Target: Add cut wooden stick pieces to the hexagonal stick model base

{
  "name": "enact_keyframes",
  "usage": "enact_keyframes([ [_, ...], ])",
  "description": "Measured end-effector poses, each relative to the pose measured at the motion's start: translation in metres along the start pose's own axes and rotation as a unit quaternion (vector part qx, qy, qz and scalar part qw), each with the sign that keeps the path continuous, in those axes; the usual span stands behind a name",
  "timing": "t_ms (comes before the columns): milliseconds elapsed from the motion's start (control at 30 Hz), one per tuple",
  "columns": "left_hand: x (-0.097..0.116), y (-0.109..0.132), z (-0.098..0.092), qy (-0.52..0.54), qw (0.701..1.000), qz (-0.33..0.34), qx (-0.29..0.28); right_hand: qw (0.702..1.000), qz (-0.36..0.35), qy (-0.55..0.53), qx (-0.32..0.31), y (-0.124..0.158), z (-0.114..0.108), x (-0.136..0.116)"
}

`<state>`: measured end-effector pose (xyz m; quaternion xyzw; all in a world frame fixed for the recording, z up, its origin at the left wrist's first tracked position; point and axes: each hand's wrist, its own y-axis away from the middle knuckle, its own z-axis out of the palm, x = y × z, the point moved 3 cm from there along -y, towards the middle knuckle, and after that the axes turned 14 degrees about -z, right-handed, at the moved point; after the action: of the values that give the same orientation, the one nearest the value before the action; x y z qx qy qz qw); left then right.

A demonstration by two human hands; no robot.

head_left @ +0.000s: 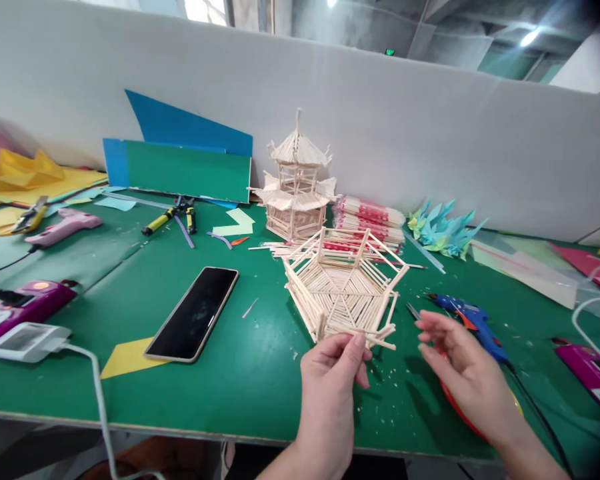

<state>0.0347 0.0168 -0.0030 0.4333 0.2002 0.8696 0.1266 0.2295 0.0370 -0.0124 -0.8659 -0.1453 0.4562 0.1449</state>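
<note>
Left of the hexagonal stick frame [344, 287] a black phone [193, 313] lies on the green bench [260, 373], the left hand [333, 367] pinches the frame's near edge, and just right the right hand [455, 360] hovers open beside a blue glue gun [473, 320].

Hexagonal stick frame [344, 288], held tilted above the green table [260, 360].
Pale thin sticks form a six-sided tray with a radiating, slatted floor and low railed walls on short corner posts. It tips up, its floor facing the viewer, its near edge pinched over the table's front part, its far rim toward the table's back.
</note>
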Motion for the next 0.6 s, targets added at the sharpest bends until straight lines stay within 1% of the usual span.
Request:
enact_keyframes([
  [67,0.002,-0.001,0.0,0.005,1.0,0.005,0.002,0.999,-0.01,-0.025,-0.021,0.005,0.016,-0.01],
  [133,0.003,-0.003,0.0,0.01,1.0,0.008,0.006,0.999,-0.02,-0.036,-0.027,0.007,0.026,-0.015],
  [300,0.001,-0.006,-0.001,0.013,1.0,0.006,-0.002,0.998,-0.01,-0.05,-0.024,0.006,0.046,-0.015],
  [433,0.001,-0.006,-0.002,0.02,1.0,0.006,-0.004,0.998,0.015,-0.061,-0.017,0.003,0.058,-0.014],
  [600,0.003,-0.008,-0.002,0.037,0.999,0.004,-0.005,0.996,0.026,-0.081,-0.007,-0.002,0.066,-0.015],
])
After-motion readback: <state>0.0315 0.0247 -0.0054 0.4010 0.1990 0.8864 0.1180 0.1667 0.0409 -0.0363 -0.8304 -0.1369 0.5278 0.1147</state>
